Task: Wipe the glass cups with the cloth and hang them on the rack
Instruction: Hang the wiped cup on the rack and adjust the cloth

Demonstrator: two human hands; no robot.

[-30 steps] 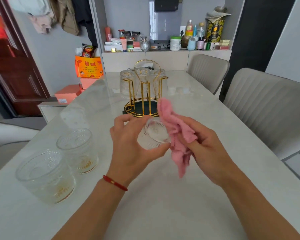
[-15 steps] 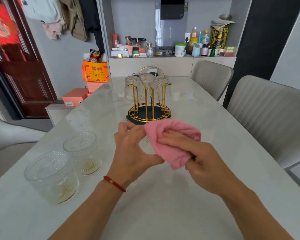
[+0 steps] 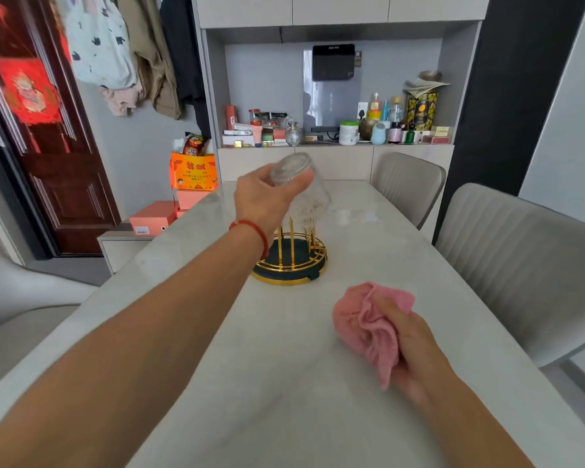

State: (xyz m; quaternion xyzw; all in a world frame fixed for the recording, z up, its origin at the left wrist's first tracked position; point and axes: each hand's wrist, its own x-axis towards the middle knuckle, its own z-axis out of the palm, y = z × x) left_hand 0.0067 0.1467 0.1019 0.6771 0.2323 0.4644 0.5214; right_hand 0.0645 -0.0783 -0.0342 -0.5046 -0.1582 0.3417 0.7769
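My left hand (image 3: 262,199) holds a clear textured glass cup (image 3: 299,184) upside down and tilted, its base toward me, right above the gold wire rack (image 3: 293,261) with its dark round base. The cup's mouth hangs over the rack's upright prongs, and I cannot tell whether it touches one. The hand and cup hide the rack's top and any cups hung at its back. My right hand (image 3: 411,346) rests low over the pale table (image 3: 284,383), closed on a bunched pink cloth (image 3: 368,322), to the right of and nearer than the rack.
Two grey upholstered chairs (image 3: 520,265) line the table's right side. A cluttered sideboard (image 3: 335,136) stands beyond the far end. Orange boxes (image 3: 193,172) sit on a low cabinet at the left, by a dark red door (image 3: 41,146).
My left hand has carried the cup away from the cloth, up and forward over the rack, turning it upside down. The right hand drew back right with the cloth. The view tilted up; the two table glasses left frame.
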